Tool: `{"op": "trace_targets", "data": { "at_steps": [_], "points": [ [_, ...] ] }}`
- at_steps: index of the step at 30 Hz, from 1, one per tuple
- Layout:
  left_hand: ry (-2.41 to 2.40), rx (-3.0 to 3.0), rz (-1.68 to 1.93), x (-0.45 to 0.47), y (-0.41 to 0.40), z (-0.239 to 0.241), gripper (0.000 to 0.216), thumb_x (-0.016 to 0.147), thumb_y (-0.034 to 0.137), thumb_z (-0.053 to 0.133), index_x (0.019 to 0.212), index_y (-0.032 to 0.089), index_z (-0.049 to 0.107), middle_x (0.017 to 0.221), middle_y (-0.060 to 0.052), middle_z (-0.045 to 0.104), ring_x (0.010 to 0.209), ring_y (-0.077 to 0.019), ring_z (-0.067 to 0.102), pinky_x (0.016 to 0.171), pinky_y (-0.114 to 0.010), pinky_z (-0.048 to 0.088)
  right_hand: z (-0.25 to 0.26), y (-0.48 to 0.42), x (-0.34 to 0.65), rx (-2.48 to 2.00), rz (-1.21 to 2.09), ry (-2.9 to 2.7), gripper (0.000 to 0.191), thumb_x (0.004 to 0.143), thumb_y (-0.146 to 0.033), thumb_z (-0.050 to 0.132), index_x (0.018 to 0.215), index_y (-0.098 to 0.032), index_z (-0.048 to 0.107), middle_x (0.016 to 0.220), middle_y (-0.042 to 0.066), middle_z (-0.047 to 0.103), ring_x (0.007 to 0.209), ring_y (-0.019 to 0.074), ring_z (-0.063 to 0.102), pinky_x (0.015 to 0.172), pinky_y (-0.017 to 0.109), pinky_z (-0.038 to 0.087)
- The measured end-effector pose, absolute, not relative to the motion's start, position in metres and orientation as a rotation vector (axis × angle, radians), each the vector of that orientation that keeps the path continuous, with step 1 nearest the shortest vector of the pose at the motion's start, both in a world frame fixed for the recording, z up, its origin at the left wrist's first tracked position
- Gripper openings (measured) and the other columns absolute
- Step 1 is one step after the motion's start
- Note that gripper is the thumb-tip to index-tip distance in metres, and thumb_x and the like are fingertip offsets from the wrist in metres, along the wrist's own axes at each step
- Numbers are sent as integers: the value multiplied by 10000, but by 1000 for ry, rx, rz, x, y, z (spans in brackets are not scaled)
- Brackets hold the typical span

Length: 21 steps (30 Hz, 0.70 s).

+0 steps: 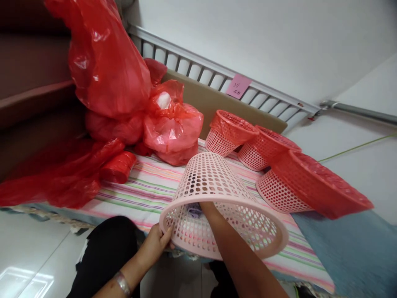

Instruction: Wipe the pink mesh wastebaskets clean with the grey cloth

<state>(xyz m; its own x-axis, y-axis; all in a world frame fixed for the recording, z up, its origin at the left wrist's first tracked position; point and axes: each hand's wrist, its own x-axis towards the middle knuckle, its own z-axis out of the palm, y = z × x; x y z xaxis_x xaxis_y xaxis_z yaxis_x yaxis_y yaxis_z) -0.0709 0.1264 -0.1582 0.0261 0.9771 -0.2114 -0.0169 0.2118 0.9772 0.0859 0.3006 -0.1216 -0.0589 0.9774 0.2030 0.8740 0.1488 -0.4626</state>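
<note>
A pink perforated plastic basket point(214, 174) lies tipped on its side, its wide mouth facing me. My left hand point(161, 238) grips the left part of its rim, the thumb over the edge. My right arm reaches through the mouth, and my right hand point(204, 206) is inside against the upper left wall, mostly hidden behind the lattice. A bunched greyish-purple cloth point(194, 210) shows at that hand, which appears closed on it; the fingers themselves are out of sight.
Three pink baskets lined with red bags, one nearest point(283, 192), stand at the right. A red bag roll point(119, 166), loose red plastic point(68, 178) and filled red bags point(172, 132) sit left. Beneath is a striped cloth point(149, 182); behind, a railing point(214, 78) carries a pink note point(238, 86).
</note>
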Motion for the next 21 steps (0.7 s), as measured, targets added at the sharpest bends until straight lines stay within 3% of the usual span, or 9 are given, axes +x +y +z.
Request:
{"op": "trace_targets", "data": {
  "at_steps": [4, 8, 13, 16, 21],
  "points": [
    [1280, 994, 1047, -70, 126, -158, 571, 736, 671, 471, 595, 134, 608, 464, -86, 647, 433, -185, 595, 451, -262, 448, -114, 266, 75, -1810, 254, -2045, 364, 894, -278, 397, 1209, -186, 556, 1213, 101, 598, 1160, 237, 505, 988, 373, 367],
    [1288, 955, 1076, -69, 126, -159, 567, 690, 690, 510, 588, 141, 606, 455, -73, 640, 422, -191, 594, 448, -273, 453, -116, 193, 68, -1838, 217, -2167, 310, 803, -174, 501, 1093, -163, 610, 1044, 126, 641, 995, 249, 594, 862, 344, 445],
    [1306, 986, 1121, -69, 126, -157, 560, 670, 702, 526, 535, 160, 570, 422, -42, 603, 418, -184, 578, 440, -267, 436, -123, 116, 79, -1790, 245, -2385, 291, 766, -152, 520, 1039, -209, 603, 1005, 87, 632, 944, 242, 605, 796, 332, 474],
    [1297, 992, 1118, -70, 126, -155, 587, 673, 729, 495, 558, 159, 575, 420, -45, 605, 400, -185, 573, 438, -275, 447, -114, 109, 91, -1733, 356, -2287, 285, 747, -147, 525, 1011, -221, 602, 997, 61, 646, 964, 220, 607, 833, 310, 466],
    [1325, 1001, 1103, -69, 129, -156, 622, 667, 741, 482, 597, 134, 598, 425, -75, 622, 393, -188, 582, 433, -266, 442, -102, 149, 92, -1808, 225, -2071, 342, 808, -213, 485, 1139, -182, 566, 1127, 107, 623, 1071, 242, 578, 898, 334, 452]
  ]
}}
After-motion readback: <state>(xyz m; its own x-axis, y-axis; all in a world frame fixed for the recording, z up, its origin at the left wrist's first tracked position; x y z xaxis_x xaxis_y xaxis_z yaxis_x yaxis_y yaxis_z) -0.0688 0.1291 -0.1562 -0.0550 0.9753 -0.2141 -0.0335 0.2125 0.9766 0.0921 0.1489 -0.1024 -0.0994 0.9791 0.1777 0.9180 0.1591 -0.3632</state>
